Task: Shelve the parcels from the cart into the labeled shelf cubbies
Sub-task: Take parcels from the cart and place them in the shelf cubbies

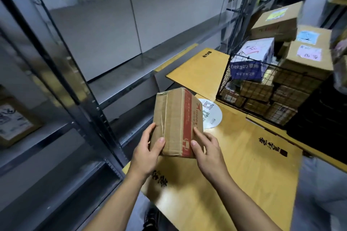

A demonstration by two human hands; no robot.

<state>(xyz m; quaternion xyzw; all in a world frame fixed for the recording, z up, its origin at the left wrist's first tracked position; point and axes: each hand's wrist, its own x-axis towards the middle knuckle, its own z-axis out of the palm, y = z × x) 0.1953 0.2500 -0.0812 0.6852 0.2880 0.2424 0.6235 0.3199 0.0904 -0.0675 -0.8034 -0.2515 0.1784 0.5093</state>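
Observation:
A small brown cardboard parcel (pixel 177 120) with a red printed stripe and clear tape is held in front of me, above the floor. My left hand (pixel 148 148) grips its near left edge, thumb on top. My right hand (pixel 208 148) grips its near right edge, thumb on the red stripe. The grey metal shelf (pixel 120 80) stands to the left, its middle levels bare. The black wire cart (pixel 262 95) at the right holds several brown parcels and a blue and white box (pixel 251 60).
Flat yellow boards (pixel 234 165) with black characters cover the floor, with a white round sticker (pixel 212 114) on one. More labelled boxes (pixel 308 56) are stacked behind the cart. One labelled parcel (pixel 15 120) sits in a shelf cubby at far left. A black crate (pixel 323 124) stands at right.

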